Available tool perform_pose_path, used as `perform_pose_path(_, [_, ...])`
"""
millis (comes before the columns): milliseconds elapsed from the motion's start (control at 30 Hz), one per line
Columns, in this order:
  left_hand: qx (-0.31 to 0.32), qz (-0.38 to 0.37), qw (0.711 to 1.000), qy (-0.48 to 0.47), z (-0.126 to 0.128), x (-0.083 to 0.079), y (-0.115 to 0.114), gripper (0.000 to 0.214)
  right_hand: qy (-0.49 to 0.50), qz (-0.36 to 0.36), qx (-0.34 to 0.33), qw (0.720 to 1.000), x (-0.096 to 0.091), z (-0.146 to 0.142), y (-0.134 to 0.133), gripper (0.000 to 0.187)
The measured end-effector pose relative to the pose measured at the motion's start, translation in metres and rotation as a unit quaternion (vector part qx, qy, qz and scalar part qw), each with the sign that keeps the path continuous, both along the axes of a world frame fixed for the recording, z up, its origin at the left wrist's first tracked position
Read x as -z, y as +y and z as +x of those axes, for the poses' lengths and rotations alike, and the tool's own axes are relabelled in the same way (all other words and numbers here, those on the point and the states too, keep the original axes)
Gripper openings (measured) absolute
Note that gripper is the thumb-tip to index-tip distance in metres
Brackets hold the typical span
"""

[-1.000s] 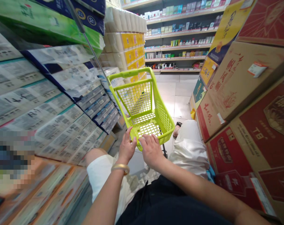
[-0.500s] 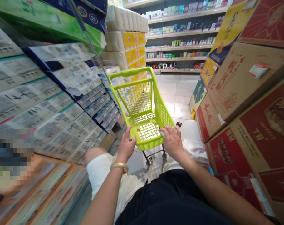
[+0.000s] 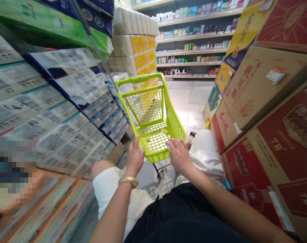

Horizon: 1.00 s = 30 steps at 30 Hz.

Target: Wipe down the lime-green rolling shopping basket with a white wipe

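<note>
A lime-green plastic shopping cart (image 3: 168, 101) stands in front of me, its lattice basket holding nothing that I can see. My left hand (image 3: 135, 158) is closed at the basket's near left corner, thumb and fingers on either side of it; a gold bangle circles that wrist. At the near right corner, my right hand (image 3: 180, 156) curls its fingers over the rim. A small pale spot shows by its fingertips, too small to name. The cart's bar handle (image 3: 140, 78) is at the far end. Part of the wheeled frame (image 3: 160, 173) shows below.
Stacked cartons and packs (image 3: 57, 114) line the left side, with paper-roll packs (image 3: 135, 50) beyond. Red and brown boxes (image 3: 254, 87) are piled close on the right. Shelves (image 3: 194, 50) of small goods stand at the back, across a tiled floor (image 3: 177, 92). A thin metal pole (image 3: 100, 55) slants at upper left.
The cart's near end and my right hand have shifted slightly left in view. Both hands stay at the near corners of the basket.
</note>
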<state>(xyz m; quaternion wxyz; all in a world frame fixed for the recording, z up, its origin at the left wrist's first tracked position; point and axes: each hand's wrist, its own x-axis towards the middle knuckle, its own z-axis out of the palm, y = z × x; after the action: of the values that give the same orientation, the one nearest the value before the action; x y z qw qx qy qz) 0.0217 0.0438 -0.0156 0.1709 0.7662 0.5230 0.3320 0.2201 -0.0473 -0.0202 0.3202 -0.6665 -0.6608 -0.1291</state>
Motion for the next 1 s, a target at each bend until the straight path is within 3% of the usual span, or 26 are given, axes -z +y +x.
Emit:
perform_pose_path(100, [-0.045, 0.091, 0.993, 0.054, 0.009, -0.008, -0.013, 0.054, 0.001, 0.003, 0.019, 1.0, 0.001, 0.008, 0.0, 0.038])
perform_pose_path(267, [0.099, 0.183, 0.968, 0.142, 0.03, -0.017, -0.043, 0.052, 0.005, 0.01, 0.002, 1.0, 0.004, -0.011, 0.002, 0.032])
perform_pose_path(400, [0.117, 0.156, 0.96, 0.201, 0.036, -0.015, -0.051, 0.048, 0.0, 0.007, -0.023, 1.0, 0.004, -0.007, -0.001, 0.035])
perform_pose_path(600, [0.125, 0.143, 0.956, 0.223, 0.033, -0.017, -0.048, 0.039, 0.001, 0.005, 0.036, 0.999, 0.004, 0.026, -0.001, 0.04])
perform_pose_path(700, [0.107, 0.147, 0.956, 0.229, 0.036, -0.017, -0.05, 0.038, -0.005, 0.016, 0.039, 0.999, 0.004, 0.012, 0.002, 0.035])
perform_pose_path(867, [0.091, 0.153, 0.953, 0.246, 0.036, -0.017, -0.05, 0.032, -0.004, -0.016, -0.028, 0.999, 0.003, -0.035, 0.004, 0.029])
perform_pose_path(1000, [0.093, 0.156, 0.947, 0.265, 0.03, -0.018, -0.048, 0.028, 0.005, -0.028, -0.048, 0.998, 0.001, -0.031, 0.002, 0.032])
